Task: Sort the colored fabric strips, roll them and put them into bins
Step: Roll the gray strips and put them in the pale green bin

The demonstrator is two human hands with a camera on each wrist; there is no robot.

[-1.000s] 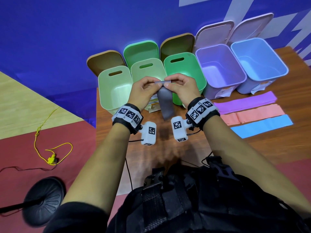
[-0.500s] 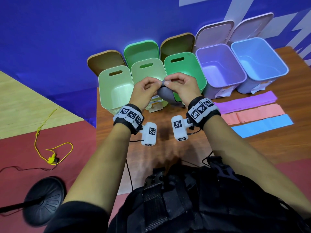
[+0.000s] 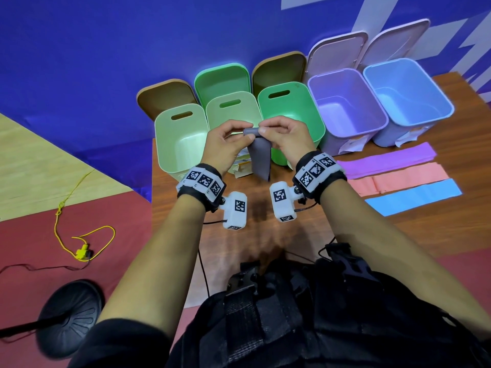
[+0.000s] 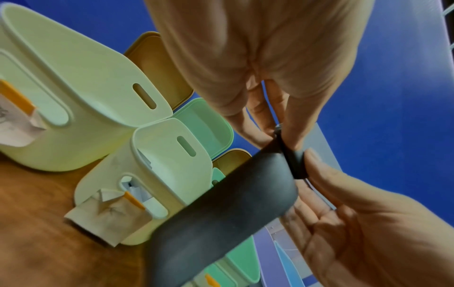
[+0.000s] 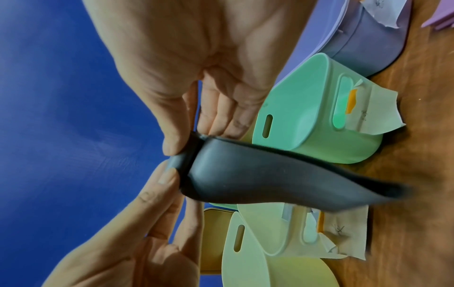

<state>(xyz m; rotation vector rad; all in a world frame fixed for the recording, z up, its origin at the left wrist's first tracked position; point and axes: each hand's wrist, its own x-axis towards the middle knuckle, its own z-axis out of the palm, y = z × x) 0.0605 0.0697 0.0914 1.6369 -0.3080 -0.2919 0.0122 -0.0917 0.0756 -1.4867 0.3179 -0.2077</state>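
Grey fabric strip [image 3: 259, 155] is being rolled in mid-air above the green bins [image 3: 291, 120], the left hand [image 3: 225, 144] and right hand [image 3: 285, 136] both pinching the small roll at its top while the tail is hanging loose. The next move is probably calling for more turns, keeping the roll tight. Against half a second ago, the tail is hanging straighter and lower.

The head view looks forward and down over both forearms at the desk [image 3: 438, 235] and the row of bins against the blue wall. Each wrist view (tilted hard sideways) sits close under its own palm, facing the fingertips. All three share the grey strip [image 3: 259, 160] [image 4: 221, 223] [image 5: 258, 174] and the pale green bins [image 3: 180, 139] [image 4: 81, 101] [image 5: 265, 242].
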